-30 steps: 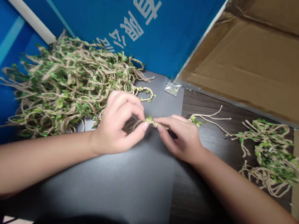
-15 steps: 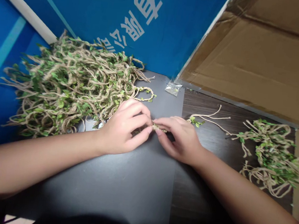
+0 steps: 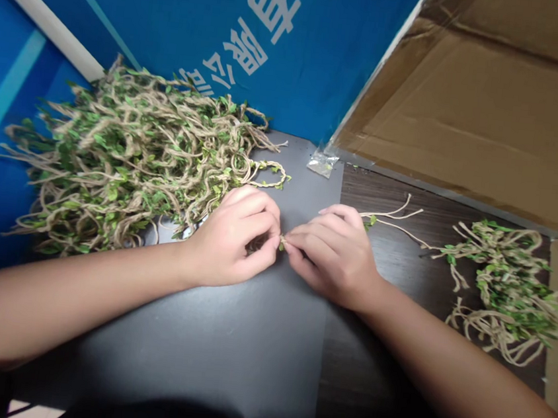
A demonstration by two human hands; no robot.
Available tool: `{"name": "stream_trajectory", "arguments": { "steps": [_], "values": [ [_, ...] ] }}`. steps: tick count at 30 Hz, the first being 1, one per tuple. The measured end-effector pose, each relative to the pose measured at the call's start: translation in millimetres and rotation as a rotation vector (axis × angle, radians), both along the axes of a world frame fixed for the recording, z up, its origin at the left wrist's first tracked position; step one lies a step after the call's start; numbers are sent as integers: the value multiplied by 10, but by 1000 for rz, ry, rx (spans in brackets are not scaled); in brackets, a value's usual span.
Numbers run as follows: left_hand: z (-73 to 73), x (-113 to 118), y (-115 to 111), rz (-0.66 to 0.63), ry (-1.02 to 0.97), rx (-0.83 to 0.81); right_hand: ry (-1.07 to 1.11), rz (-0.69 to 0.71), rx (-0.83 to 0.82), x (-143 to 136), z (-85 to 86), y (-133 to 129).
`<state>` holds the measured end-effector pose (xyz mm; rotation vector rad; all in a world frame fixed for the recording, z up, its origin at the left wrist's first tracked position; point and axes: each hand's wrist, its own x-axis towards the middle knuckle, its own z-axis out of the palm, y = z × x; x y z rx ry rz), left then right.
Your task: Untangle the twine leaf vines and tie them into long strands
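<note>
A short bit of braided twine with green leaves (image 3: 282, 242) shows between my two hands; most of it is hidden by the fingers. My left hand (image 3: 241, 235) is closed, its thumb and fingertips pinching the twine braid from the left. From the right, my right hand (image 3: 332, 251) pinches the same piece with thumb and forefinger, its other fingers curled. Just behind my left hand rises a large tangled pile of leafy twine braids (image 3: 149, 155), one loop sticking out at its right side. Loose twine ends (image 3: 398, 215) lie beyond my right hand.
A smaller heap of leafy twine braids (image 3: 514, 293) lies on the dark wood surface to the right. Behind it stands a cardboard box (image 3: 477, 123). A small clear plastic packet (image 3: 321, 163) sits by the blue printed panel (image 3: 325, 54). Grey sheet (image 3: 204, 347) lies under my hands.
My right hand's fingers have curled in and its fingertips have drawn slightly left, covering more of the twine braid. My left hand is almost unmoved.
</note>
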<state>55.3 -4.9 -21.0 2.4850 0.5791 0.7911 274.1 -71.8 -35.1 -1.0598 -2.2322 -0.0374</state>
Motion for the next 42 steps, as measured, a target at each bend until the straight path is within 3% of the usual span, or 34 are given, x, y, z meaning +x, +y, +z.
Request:
{"name": "stream_trajectory", "arguments": {
  "steps": [10,21,30,42],
  "values": [
    [28,21,-5,11,20,-19,-15,-28,63,-7,2,1],
    [27,19,12,19,5,-57,88,-30,-48,2,-5,10],
    [18,23,18,1,0,-67,18,-18,-10,11,-22,12],
    [12,25,12,22,4,-62,92,-69,-31,-28,3,12]
  ]
}}
